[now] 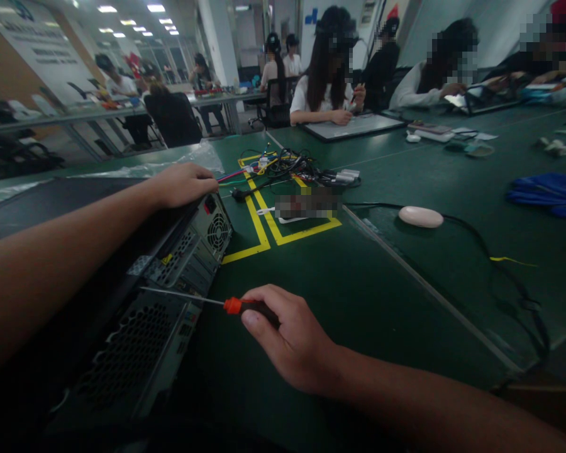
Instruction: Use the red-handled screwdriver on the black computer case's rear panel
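Below centre, the right hand (290,336) grips one screwdriver (233,306) before the rear of one computer case (183,267), lower left. The left hand (183,184) drapes over the case's upper edge; whether it grips, I cannot tell. One pale oval object (421,217) lies right of centre.

1 head-worn camera; looks forward and down, from close above, across green table (387,314).

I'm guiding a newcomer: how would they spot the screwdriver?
On the green table, find the dark computer case at left. By its vented rear panel, the right hand holds the screwdriver, set apart by its long thin shaft and orange collar.
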The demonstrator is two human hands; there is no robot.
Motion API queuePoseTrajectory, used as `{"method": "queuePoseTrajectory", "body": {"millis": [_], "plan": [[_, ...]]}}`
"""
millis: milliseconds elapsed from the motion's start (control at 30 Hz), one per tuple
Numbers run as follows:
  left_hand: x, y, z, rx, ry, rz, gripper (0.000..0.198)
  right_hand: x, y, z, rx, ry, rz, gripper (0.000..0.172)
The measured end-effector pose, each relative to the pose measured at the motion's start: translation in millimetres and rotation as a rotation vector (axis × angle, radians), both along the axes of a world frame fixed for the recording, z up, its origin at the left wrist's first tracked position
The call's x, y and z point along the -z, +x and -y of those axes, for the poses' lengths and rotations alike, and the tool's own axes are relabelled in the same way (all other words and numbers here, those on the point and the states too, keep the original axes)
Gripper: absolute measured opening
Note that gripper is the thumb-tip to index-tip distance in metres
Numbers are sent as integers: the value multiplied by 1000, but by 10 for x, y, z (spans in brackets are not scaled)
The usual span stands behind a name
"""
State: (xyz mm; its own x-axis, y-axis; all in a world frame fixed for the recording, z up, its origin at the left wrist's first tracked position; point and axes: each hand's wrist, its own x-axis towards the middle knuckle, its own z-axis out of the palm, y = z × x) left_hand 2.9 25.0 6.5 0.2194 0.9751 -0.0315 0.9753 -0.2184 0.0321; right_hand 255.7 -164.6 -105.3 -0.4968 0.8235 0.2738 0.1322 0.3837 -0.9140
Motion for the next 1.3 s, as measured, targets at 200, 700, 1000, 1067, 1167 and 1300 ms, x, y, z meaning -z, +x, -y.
{"method": "queuePoseTrajectory", "body": {"millis": [200,700,1000,1067,1167,1300], "plan": [[-2,8,20,-3,2,12,58,39,-2,13,-24,-24,-19,18],[0,-18,-11,-12,17,37,58,-8,10,-4,-42,-35,24,10],[-43,40,48,-19,-11,-11,57,-10,-1,-6,-34,-35,17,10],[-44,41,47,-11,-13,-12,57,-9,2,0,-32,-35,25,10],[-32,28,38,-4,-15,-4,58,-13,10,5,-32,-34,31,10],[-18,6,22,-5,-6,7,57,-18,14,5,-41,-44,20,10]]}}
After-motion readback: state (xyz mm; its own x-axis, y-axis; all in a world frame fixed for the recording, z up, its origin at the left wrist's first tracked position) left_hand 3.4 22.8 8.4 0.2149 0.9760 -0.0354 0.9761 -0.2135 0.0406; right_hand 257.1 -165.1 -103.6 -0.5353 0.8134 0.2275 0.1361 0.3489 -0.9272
